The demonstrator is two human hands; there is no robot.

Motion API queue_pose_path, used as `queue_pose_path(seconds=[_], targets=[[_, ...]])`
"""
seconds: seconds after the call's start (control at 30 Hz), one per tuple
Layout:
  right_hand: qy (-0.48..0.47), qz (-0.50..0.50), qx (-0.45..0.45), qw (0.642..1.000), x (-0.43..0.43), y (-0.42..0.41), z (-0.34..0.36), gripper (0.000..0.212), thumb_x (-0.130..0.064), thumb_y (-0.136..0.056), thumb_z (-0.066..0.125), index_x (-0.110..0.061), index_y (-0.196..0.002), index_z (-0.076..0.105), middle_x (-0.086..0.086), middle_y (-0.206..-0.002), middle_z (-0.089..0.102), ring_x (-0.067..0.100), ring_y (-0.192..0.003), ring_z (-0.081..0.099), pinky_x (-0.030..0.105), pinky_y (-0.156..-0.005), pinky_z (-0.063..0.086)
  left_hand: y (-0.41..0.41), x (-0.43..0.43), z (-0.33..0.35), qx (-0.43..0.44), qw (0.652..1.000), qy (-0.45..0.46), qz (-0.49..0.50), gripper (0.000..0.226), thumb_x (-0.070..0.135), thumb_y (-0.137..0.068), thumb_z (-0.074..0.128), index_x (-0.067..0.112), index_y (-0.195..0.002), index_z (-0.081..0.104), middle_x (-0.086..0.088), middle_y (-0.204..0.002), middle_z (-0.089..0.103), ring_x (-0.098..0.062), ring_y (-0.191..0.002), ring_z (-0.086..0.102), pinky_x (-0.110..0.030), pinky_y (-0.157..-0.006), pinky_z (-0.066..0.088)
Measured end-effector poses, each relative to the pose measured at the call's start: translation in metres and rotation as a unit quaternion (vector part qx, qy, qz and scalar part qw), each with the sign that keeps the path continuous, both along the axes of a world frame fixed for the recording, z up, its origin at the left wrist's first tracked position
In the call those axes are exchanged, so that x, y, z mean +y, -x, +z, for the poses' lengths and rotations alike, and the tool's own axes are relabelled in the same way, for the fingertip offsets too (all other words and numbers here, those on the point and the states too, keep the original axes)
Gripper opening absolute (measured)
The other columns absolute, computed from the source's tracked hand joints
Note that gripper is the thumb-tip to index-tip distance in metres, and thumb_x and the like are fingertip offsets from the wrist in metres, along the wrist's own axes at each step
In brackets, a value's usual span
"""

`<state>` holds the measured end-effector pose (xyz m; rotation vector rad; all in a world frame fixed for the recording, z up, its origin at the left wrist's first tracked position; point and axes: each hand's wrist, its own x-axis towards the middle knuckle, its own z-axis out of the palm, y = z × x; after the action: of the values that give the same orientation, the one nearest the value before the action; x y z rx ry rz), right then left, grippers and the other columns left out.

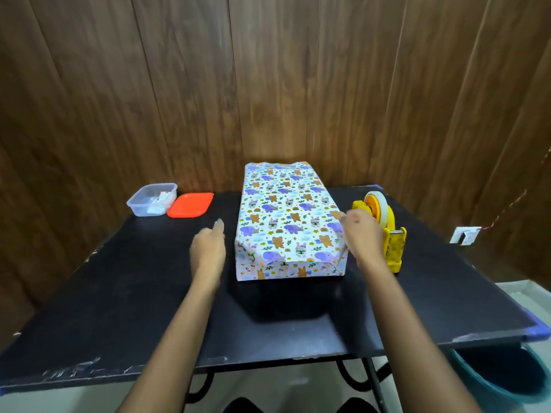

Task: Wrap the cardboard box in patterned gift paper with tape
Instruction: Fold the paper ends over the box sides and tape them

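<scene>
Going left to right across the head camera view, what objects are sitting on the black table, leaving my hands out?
clear plastic container → red lid → gift-wrapped box → yellow tape dispenser

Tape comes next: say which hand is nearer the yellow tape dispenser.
Right. The right hand sits between the wrapped box and the yellow tape dispenser; the left hand is across the box, off its left side.
</scene>
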<state>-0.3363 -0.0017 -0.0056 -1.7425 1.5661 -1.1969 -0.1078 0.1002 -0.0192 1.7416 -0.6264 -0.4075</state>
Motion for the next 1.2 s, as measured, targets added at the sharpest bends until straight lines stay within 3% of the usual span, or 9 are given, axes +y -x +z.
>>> queue_pose_path(seconds=[0.07,0.13,0.27,0.47,0.6,0.67,0.8,1.0,1.2], targets=[[-0.075,-0.044,-0.043,0.995,0.004,0.005,-0.006,0.044,-0.042,-0.092,0.054,-0.007,-0.065,0.051,0.008,-0.066,0.057,0.027,-0.066,0.055,0.031,-0.052,0.042,0.009,0.012,0.009,0.002,1.000,0.018,0.002,0.049,0.047,-0.092,0.046,0.003,-0.074,0.056,-0.012,-0.072,0.061,-0.026,-0.065,0.060,-0.037,-0.065,0.054],[-0.163,-0.027,-0.143,0.976,0.007,0.005,-0.011,0.046,-0.046,-0.089,0.057,-0.003,-0.075,0.060,0.013,-0.075,0.065,0.031,-0.071,0.063,0.043,-0.066,0.057,0.015,0.014,0.014,0.067,0.996,-0.001,-0.057,0.053,0.047,-0.092,0.050,0.000,-0.067,0.055,-0.012,-0.058,0.059,-0.023,-0.049,0.057,-0.027,-0.049,0.047],[-0.249,0.033,-0.229,0.940,0.015,0.010,-0.007,0.045,-0.041,-0.093,0.053,-0.001,-0.074,0.058,0.014,-0.069,0.062,0.027,-0.059,0.060,0.037,-0.062,0.053,0.026,0.008,0.011,0.206,0.970,0.040,-0.122,0.034,0.023,-0.092,0.058,-0.001,-0.068,0.056,-0.005,-0.044,0.061,-0.015,-0.038,0.060,-0.020,-0.040,0.049],[-0.286,0.083,-0.255,0.920,0.017,0.011,0.000,0.049,-0.043,-0.094,0.050,0.002,-0.074,0.057,0.014,-0.067,0.061,0.024,-0.054,0.060,0.035,-0.055,0.051,0.027,-0.004,0.004,0.277,0.953,0.087,-0.086,0.013,0.010,-0.088,0.061,0.003,-0.077,0.057,-0.001,-0.049,0.064,-0.015,-0.045,0.062,-0.031,-0.057,0.052],[-0.282,0.082,-0.338,0.894,0.006,-0.002,-0.004,0.020,-0.021,-0.096,0.052,-0.001,-0.098,0.056,0.009,-0.074,0.063,0.016,-0.044,0.062,0.020,-0.035,0.046,0.032,-0.010,-0.001,0.269,0.953,0.118,-0.079,0.019,0.004,-0.089,0.058,0.005,-0.070,0.055,-0.001,-0.052,0.065,-0.012,-0.046,0.062,-0.027,-0.054,0.054],[-0.266,0.072,-0.360,0.892,-0.001,-0.006,-0.010,0.013,-0.012,-0.095,0.052,-0.002,-0.102,0.057,0.007,-0.079,0.064,0.017,-0.055,0.064,0.022,-0.044,0.051,0.036,-0.012,-0.007,0.262,0.952,0.137,-0.074,0.026,0.004,-0.090,0.057,0.006,-0.065,0.051,-0.006,-0.062,0.065,-0.015,-0.053,0.061,-0.027,-0.058,0.053],[-0.242,0.119,-0.345,0.899,-0.005,0.000,-0.026,0.022,-0.017,-0.096,0.052,-0.001,-0.109,0.059,0.009,-0.090,0.069,0.023,-0.077,0.065,0.036,-0.071,0.052,0.040,-0.016,-0.018,0.250,0.950,0.176,-0.057,0.032,0.005,-0.091,0.056,0.006,-0.060,0.048,-0.012,-0.072,0.060,-0.022,-0.067,0.058,-0.029,-0.062,0.050],[-0.204,0.132,-0.347,0.906,-0.004,-0.008,-0.031,0.012,-0.023,-0.091,0.061,-0.013,-0.093,0.065,0.004,-0.083,0.071,0.017,-0.069,0.069,0.026,-0.056,0.053,0.045,-0.018,-0.024,0.239,0.949,0.189,-0.086,0.025,0.000,-0.087,0.060,0.006,-0.067,0.047,-0.010,-0.082,0.066,-0.021,-0.073,0.065,-0.030,-0.062,0.056],[-0.192,0.171,-0.398,0.881,-0.001,-0.004,-0.051,0.013,-0.022,-0.092,0.057,-0.012,-0.097,0.064,0.000,-0.083,0.073,0.013,-0.072,0.071,0.026,-0.059,0.055,0.048,-0.018,-0.045,0.165,0.956,0.231,-0.075,0.021,-0.001,-0.087,0.060,0.009,-0.071,0.052,-0.005,-0.064,0.063,-0.017,-0.065,0.061,-0.031,-0.065,0.054]])
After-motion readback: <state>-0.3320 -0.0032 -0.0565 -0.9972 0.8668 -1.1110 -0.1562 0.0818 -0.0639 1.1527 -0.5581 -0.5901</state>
